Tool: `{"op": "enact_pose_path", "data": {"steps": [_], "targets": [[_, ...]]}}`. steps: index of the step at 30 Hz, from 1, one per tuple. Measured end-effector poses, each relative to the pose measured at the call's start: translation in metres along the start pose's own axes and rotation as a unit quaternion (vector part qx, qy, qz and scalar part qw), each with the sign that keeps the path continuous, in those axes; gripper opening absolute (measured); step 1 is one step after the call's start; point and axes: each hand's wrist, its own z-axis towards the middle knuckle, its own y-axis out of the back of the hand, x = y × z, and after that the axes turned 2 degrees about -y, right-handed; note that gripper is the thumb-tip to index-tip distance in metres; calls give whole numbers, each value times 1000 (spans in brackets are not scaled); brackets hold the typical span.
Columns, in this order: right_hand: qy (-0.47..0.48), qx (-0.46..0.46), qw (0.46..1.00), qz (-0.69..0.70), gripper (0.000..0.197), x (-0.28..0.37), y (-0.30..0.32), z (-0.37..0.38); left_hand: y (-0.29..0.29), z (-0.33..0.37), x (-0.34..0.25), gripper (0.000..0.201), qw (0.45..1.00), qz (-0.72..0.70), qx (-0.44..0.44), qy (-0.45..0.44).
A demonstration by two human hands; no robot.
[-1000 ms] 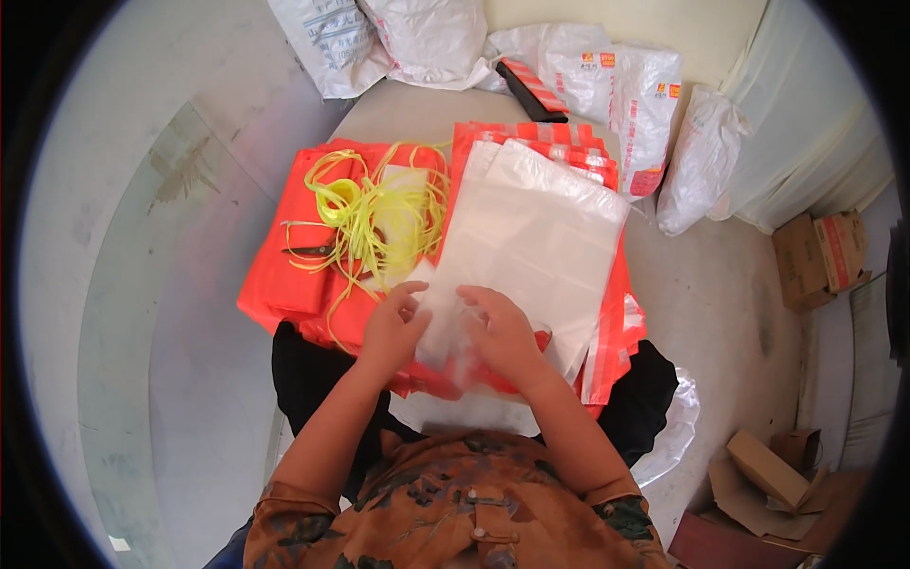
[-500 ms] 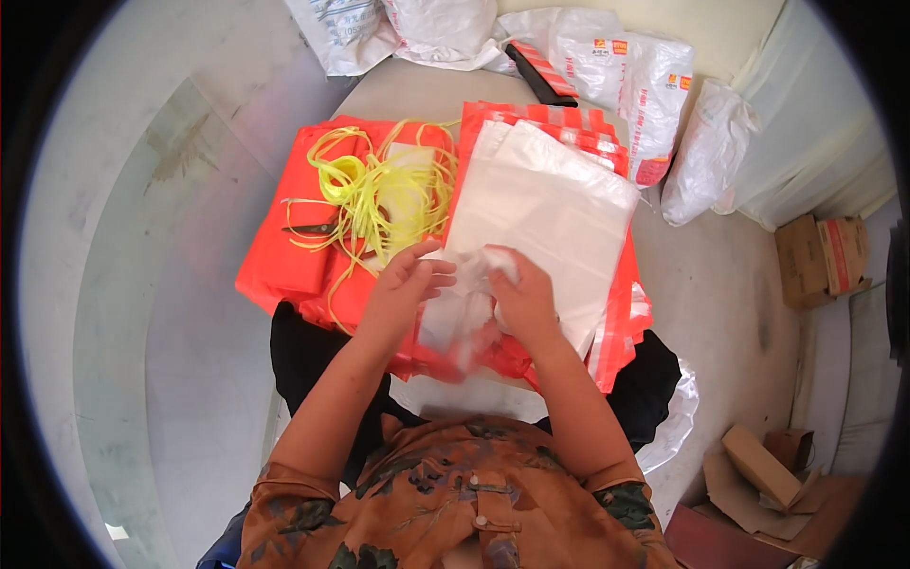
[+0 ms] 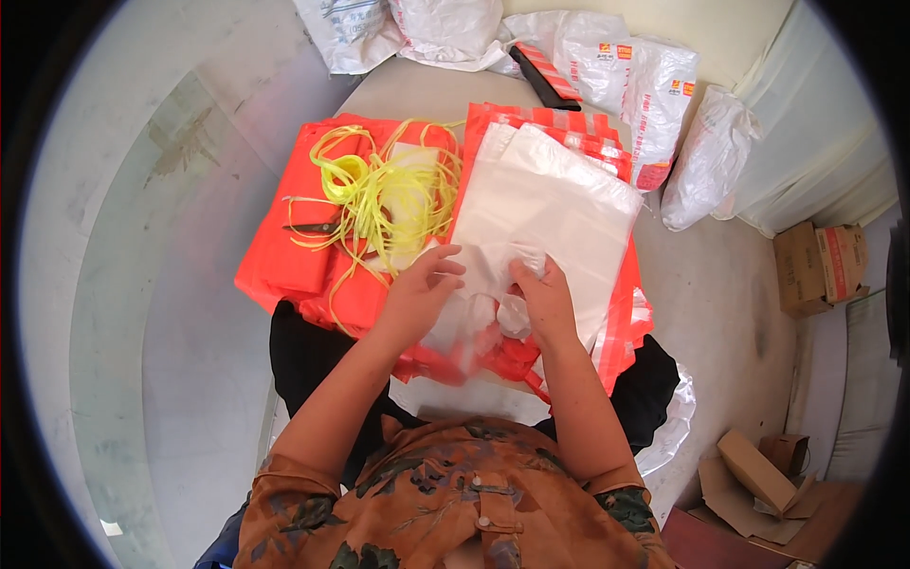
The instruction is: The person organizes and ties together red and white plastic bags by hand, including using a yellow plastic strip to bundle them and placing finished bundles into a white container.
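Note:
Crumpled clear plastic, seemingly a thin bag [image 3: 513,315], is pinched between the thumb and fingers of my right hand [image 3: 544,296]. Part of it hangs below that hand, over red plastic. My left hand [image 3: 423,288] is just to the left, its fingers loosely curved and apart, with no grip on anything visible. Under and beyond both hands lies a stack of flat translucent plastic bags [image 3: 559,204], resting on red-and-clear striped bags [image 3: 614,346]. The lower part of the loose plastic between my hands is blurred.
To the left, folded red bags [image 3: 296,251] carry a tangle of yellow plastic strips [image 3: 408,194] and dark scissors [image 3: 313,228]. White sacks [image 3: 659,114] line the far side, with a black-and-red striped bundle [image 3: 548,76] before them. Cardboard boxes [image 3: 804,270] stand at the right.
My right hand has shifted right, with crumpled clear plastic now showing at its fingers. My left hand has moved slightly right, its fingers still apart.

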Motion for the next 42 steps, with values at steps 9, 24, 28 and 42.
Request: {"op": "enact_pose_path", "data": {"steps": [9,24,28,42], "targets": [[-47,51,987,147,46,6,11,-8,-23,5,5,27,990,52,84,-97],[114,14,982,-148,42,8,28,9,1,17,-4,31,983,134,-15,-124],[131,10,985,-110,36,32,29,7,6,20,2,34,992,93,-34,-72],[73,79,988,-114,38,7,39,10,-29,34,-27,55,851,406,56,-328]]}}
